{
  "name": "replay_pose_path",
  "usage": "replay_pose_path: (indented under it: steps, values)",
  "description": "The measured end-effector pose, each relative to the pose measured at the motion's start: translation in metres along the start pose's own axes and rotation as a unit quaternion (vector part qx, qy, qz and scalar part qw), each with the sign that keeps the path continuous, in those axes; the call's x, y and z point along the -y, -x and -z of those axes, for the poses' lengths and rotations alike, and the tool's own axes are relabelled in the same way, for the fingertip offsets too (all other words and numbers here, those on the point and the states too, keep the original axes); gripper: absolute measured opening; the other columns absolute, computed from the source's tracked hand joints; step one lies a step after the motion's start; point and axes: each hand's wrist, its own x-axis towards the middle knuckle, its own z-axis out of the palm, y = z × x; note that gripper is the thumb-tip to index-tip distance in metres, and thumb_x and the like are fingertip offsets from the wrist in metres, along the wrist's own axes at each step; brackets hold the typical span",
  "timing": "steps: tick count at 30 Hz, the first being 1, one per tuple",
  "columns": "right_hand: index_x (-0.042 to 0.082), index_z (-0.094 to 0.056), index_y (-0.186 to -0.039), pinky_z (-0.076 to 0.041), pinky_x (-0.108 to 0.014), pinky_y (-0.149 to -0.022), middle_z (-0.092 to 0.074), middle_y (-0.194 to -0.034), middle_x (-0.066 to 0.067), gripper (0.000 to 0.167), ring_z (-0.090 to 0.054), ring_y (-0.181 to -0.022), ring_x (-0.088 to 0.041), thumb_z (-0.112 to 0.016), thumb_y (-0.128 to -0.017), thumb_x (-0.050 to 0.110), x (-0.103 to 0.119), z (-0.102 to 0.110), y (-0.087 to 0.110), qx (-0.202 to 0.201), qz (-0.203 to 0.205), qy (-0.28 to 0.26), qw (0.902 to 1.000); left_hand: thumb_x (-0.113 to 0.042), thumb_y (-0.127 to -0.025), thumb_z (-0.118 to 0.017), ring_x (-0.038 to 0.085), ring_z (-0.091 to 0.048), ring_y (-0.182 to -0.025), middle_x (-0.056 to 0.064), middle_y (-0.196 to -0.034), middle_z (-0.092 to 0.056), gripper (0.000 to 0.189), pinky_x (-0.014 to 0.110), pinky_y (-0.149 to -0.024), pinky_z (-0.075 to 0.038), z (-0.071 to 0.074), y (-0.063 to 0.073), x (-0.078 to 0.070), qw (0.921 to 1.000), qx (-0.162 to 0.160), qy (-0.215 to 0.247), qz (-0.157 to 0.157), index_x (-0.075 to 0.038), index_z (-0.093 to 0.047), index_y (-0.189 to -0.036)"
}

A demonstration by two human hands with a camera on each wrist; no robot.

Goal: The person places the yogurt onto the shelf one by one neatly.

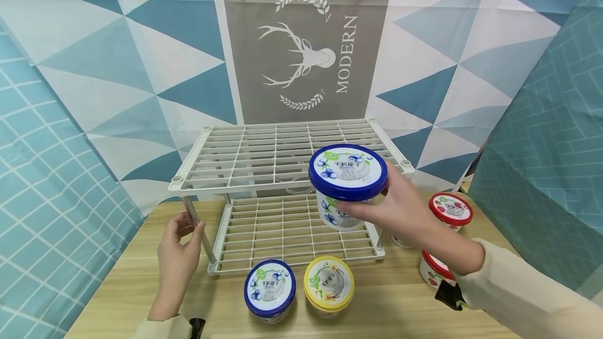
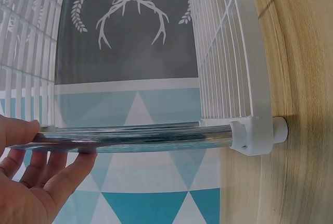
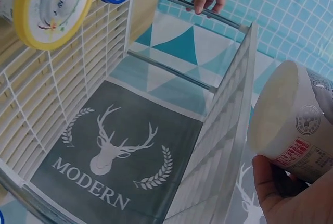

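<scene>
The person's right hand [image 1: 400, 205] is gripping a round white tub with a deep-blue lid and blueberry print [image 1: 347, 174], its thumb and fingers curling around the side. That tub is hanging in the air near the right front part of the upper tier of a white two-tier wire rack [image 1: 193, 155], its lid facing up; whether it is touching the rack, the pictures are not showing clearly. The left hand [image 1: 181, 247] is holding the rack's shiny round metal front-left post [image 1: 205, 245] between thumb and fingers.

On the pale wood-grain table [image 1: 127, 271], a second blue-lidded white tub [image 1: 270, 286] and a white tub with a yellow lid [image 1: 328, 282] are standing side by side before the lower tier. Two white tubs with red lids [image 1: 450, 208] are standing to the right, the nearer one being partly hidden by the right forearm. Behind the rack, a grey panel with a white deer's head [image 1: 311, 59] is hanging.
</scene>
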Motion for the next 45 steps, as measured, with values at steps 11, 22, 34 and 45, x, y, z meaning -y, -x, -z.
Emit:
replay_pose_path:
  steps: [11, 22, 34, 45]
  values:
    - [0.017, -0.033, -0.139, -0.052, -0.044, -0.089, -0.052, -0.133, -0.005, 0.082, -0.054, -0.119, -0.027, -0.080, -0.073, 0.029, 0.013, -0.005, -0.016, 0.017, 0.050, -0.021, 0.9984, -0.006, -0.088, -0.063, -0.022, -0.045, -0.080, 0.016, -0.098, -0.061, 0.026, -0.004, -0.064, -0.038, 0.000, 0.000, 0.001, 1.0000, 0.000, 0.000, -0.003, 0.003, -0.053, -0.111]
    - [0.018, -0.034, -0.139, -0.052, -0.041, -0.089, -0.052, -0.132, -0.002, 0.082, -0.055, -0.118, -0.022, -0.081, -0.073, 0.028, 0.030, -0.012, -0.028, 0.025, 0.064, -0.058, 0.9959, -0.007, -0.089, -0.062, -0.022, -0.044, -0.081, 0.016, -0.100, -0.061, 0.028, -0.004, -0.065, -0.038, 0.001, 0.000, 0.000, 1.0000, 0.007, -0.003, 0.001, 0.002, -0.053, -0.113]
    - [0.017, -0.037, -0.137, -0.052, -0.038, -0.089, -0.054, -0.128, -0.001, 0.077, -0.056, -0.116, -0.019, -0.080, -0.074, 0.028, 0.044, -0.026, -0.044, 0.023, 0.080, -0.084, 0.9930, -0.007, -0.089, -0.062, -0.022, -0.044, -0.080, 0.016, -0.100, -0.061, 0.028, -0.004, -0.065, -0.038, 0.000, 0.001, 0.000, 1.0000, 0.009, -0.001, 0.001, 0.002, -0.053, -0.114]
    - [0.018, -0.037, -0.137, -0.050, -0.043, -0.093, -0.054, -0.128, -0.001, 0.078, -0.054, -0.117, -0.021, -0.079, -0.074, 0.033, 0.046, -0.033, -0.056, 0.014, 0.080, -0.070, 0.9942, -0.006, -0.088, -0.063, -0.022, -0.044, -0.079, 0.016, -0.099, -0.061, 0.027, -0.004, -0.063, -0.038, 0.001, 0.001, -0.001, 1.0000, 0.002, -0.008, -0.004, 0.003, -0.054, -0.112]
